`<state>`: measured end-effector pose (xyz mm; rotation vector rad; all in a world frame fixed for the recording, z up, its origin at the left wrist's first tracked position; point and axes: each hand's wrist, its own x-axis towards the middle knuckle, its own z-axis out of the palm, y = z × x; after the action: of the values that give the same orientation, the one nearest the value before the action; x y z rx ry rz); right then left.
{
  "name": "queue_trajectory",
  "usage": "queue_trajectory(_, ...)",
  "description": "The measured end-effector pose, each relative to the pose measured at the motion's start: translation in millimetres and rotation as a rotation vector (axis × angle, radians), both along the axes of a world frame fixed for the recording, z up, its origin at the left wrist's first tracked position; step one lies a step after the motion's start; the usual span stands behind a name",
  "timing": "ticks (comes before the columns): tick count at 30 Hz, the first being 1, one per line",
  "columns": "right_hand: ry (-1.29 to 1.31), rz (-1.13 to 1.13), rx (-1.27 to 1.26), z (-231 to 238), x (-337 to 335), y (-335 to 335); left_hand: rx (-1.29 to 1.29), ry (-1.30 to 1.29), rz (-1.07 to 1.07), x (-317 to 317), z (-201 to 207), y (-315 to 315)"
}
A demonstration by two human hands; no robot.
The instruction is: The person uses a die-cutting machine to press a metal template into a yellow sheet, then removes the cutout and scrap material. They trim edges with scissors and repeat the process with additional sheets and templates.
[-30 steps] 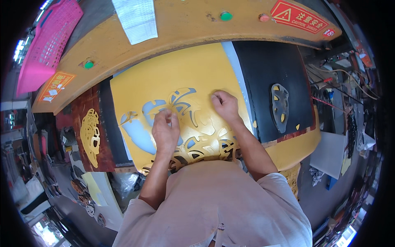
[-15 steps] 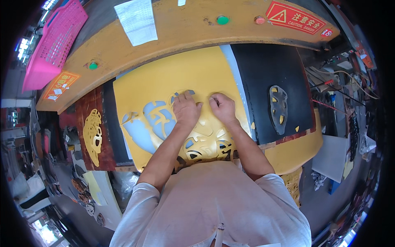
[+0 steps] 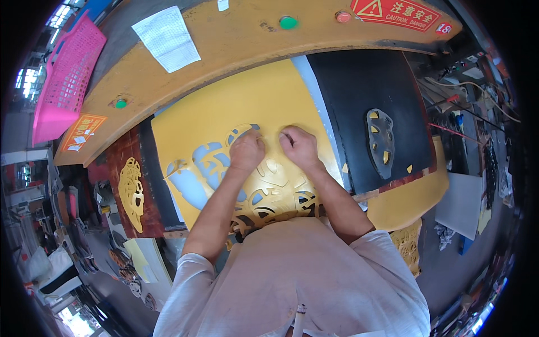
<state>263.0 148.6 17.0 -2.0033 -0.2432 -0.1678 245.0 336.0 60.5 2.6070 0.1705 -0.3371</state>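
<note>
On a workbench, a yellow sheet (image 3: 224,106) with cut-out patterns fills the frame's centre; left hand (image 3: 246,151) and right hand (image 3: 300,147), fingers curled narrow, press it side by side.

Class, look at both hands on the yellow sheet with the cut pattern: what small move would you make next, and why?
Probably pinch and lift the next loose cut piece between the hands. The left hand and right hand sit close together, fingers curled down on the yellow sheet, at the edge where blue openings already show and uncleared pattern begins.
</note>
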Motion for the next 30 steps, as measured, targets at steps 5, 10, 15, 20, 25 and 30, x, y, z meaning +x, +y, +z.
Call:
queue_trajectory(5,-0.037,-0.003,-0.017,-3,0,0,0.274,0.000,-0.208,14,9,4)
queue_trajectory(10,-0.076,-0.034,-0.076,-5,3,4,0.397,0.193,-0.464,36,16,1)
queue_trajectory(15,0.055,-0.059,-0.097,-4,3,6,0.270,-0.216,-0.682,-1,11,15)
queue_trajectory(20,0.074,-0.056,-0.104,-5,2,3,0.026,-0.365,-0.633,-36,-6,28)
queue_trajectory(25,0.079,-0.076,-0.110,-2,3,7,0.087,-0.401,-0.612,-44,-7,19)
queue_trajectory(30,0.010,-0.045,-0.048,2,3,7,0.056,-0.434,-0.388,-25,-1,30)
